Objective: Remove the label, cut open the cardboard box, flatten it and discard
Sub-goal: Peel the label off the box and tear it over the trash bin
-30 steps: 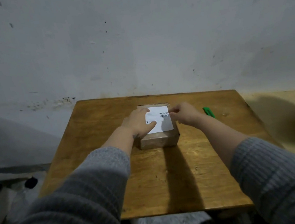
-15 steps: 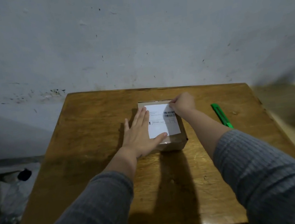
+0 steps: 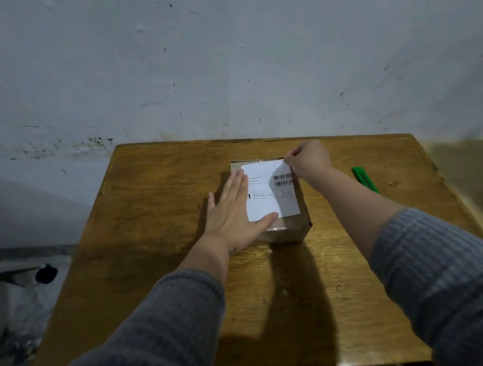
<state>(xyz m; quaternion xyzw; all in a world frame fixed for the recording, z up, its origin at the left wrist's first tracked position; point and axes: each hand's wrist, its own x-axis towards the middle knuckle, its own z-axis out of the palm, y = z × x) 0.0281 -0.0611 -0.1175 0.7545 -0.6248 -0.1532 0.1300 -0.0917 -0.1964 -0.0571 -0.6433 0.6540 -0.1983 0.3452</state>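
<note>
A small brown cardboard box (image 3: 288, 229) sits on the wooden table (image 3: 152, 212), a little behind its middle. A white label (image 3: 269, 200) with barcodes covers most of the box top. My left hand (image 3: 235, 214) lies flat, fingers spread, on the box's left side, its thumb resting on the label's near edge. My right hand (image 3: 307, 159) pinches the label's far right corner between thumb and fingers. A green box cutter (image 3: 364, 180) lies on the table to the right of my right forearm.
A grey, marked wall stands right behind the table. On the floor to the left are pale plastic bags (image 3: 14, 302) and a dark object (image 3: 46, 273). The table's near edge runs just below my sleeves.
My left hand went from cupping the box to lying flat on its left side. My right hand shifted to the label's far right corner. The view tilted down slightly.
</note>
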